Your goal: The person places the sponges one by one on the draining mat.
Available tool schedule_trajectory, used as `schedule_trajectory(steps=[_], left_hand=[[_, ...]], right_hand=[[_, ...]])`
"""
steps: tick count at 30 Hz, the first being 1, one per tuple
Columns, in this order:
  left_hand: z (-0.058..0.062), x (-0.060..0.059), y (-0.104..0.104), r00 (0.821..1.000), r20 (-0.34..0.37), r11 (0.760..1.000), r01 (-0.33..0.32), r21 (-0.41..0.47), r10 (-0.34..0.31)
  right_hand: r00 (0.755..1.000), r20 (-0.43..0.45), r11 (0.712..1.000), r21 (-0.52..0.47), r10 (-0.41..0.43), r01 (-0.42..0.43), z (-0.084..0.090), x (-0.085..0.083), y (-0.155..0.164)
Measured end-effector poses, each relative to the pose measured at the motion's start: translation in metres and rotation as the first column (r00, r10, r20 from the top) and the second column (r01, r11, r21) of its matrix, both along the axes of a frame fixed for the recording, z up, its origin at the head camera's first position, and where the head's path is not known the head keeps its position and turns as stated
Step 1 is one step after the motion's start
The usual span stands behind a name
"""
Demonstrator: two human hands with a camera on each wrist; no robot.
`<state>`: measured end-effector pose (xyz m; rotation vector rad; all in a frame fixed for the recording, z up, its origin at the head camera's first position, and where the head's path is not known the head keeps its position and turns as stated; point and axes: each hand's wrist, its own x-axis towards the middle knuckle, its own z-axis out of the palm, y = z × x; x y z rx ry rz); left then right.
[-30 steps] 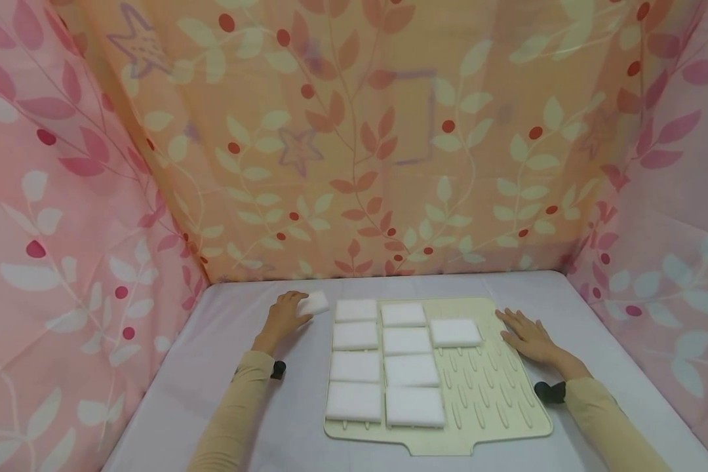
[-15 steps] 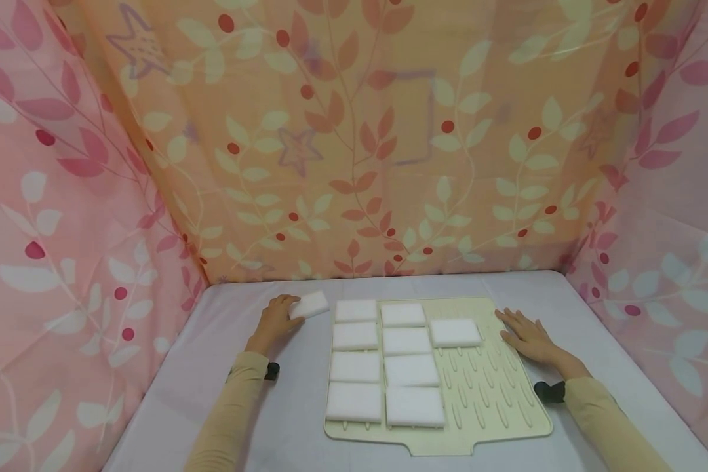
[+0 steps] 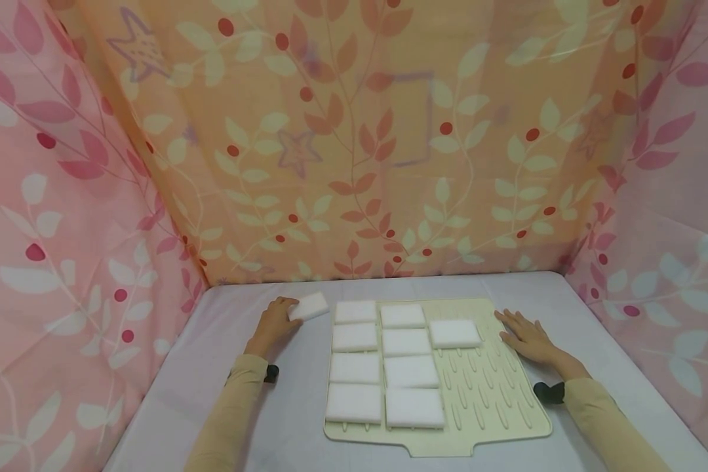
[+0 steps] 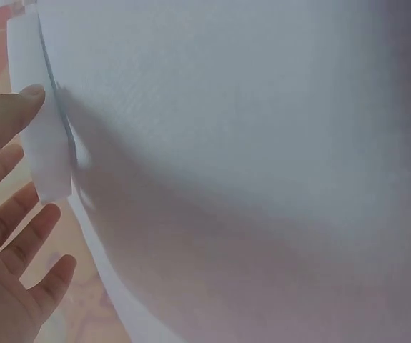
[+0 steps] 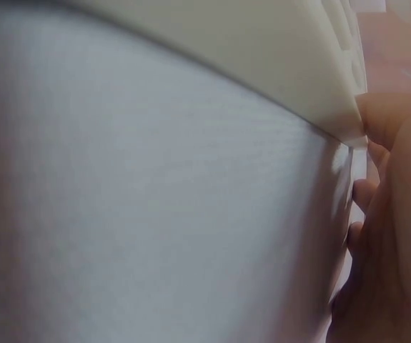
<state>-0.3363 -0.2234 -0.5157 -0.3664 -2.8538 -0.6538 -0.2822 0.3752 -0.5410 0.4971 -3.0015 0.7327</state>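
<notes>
My left hand (image 3: 274,322) pinches a white sponge (image 3: 310,306) at its left end, beside the far left corner of a pale green ridged draining board (image 3: 484,406). In the left wrist view the thumb lies on the near side of that sponge (image 4: 39,128), with the fingers behind it. My right hand (image 3: 528,335) rests with its fingers extended at the board's right edge. In the right wrist view its thumb is right at the board's rim (image 5: 334,107). White sponges (image 3: 354,402) lie flat on the board in two full columns, and a single sponge (image 3: 455,333) starts a third.
The board's tab (image 3: 440,448) points toward the near side of the white-covered table (image 3: 289,419). Printed curtains hang close around, a pink one (image 3: 94,262) on the left, an orange one (image 3: 354,164) at the back and another (image 3: 672,262) on the right.
My left hand has shifted slightly left and toward me along the sponge, so more of the sponge shows. The right hand and the sponges on the board have stayed put.
</notes>
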Motion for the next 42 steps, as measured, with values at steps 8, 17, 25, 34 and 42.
schedule_trajectory(steps=[8, 17, 25, 34, 42], left_hand=[[0.002, 0.004, -0.002, 1.000, 0.000, 1.000, -0.013, 0.013, 0.013], [0.010, 0.008, -0.002, 0.999, -0.042, 1.000, 0.009, -0.008, -0.009], [0.022, 0.014, 0.005, 0.997, -0.067, 0.999, 0.040, 0.008, -0.040], [0.034, 0.022, 0.020, 0.992, -0.086, 0.996, 0.090, 0.020, -0.088], [0.039, 0.026, 0.036, 0.991, -0.064, 0.992, 0.120, 0.024, -0.119]], right_hand=[[1.000, 0.006, 1.000, -0.010, 0.003, -0.003, 0.001, 0.000, 0.001], [1.000, -0.009, 1.000, -0.008, 0.007, -0.007, -0.002, -0.002, 0.002], [1.000, -0.003, 1.000, -0.011, 0.009, -0.009, -0.005, -0.002, 0.005], [1.000, 0.011, 1.000, -0.016, 0.002, -0.002, -0.006, -0.005, 0.006], [1.000, 0.003, 1.000, -0.021, 0.006, -0.006, -0.005, -0.003, 0.004]])
